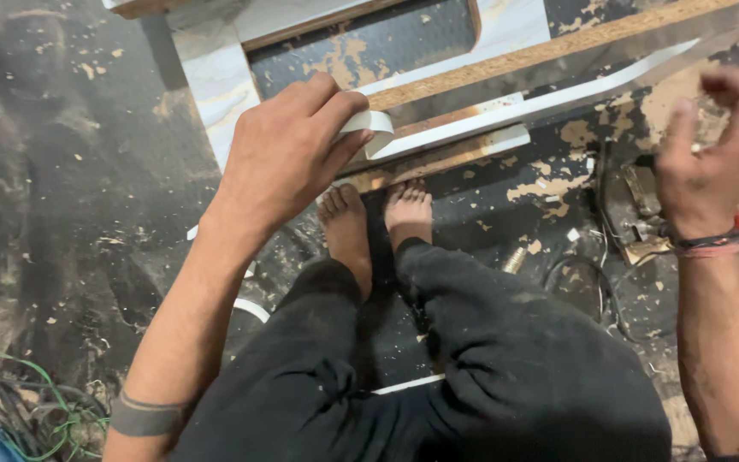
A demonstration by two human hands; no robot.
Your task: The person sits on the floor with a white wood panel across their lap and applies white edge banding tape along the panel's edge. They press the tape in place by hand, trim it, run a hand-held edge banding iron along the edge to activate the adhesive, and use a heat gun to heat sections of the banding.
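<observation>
My left hand (288, 150) grips a curled end of white edge-band strip (373, 127) against the end of a laminated board (472, 128) lying on the floor. The strip runs right along the board's raw particle edge (540, 56). My right hand (712, 150) is raised at the far right, fingers loosely curled and blurred, pinching something small and dark that I cannot identify. My bare feet (374, 227) rest just in front of the board, legs in black trousers.
A white marble-patterned panel frame (215, 77) lies behind my left hand. A metal tool with cable (635, 214) sits under my right hand. Green and black wires (19, 402) coil at the lower left. Wood chips and glue stains cover the dark floor.
</observation>
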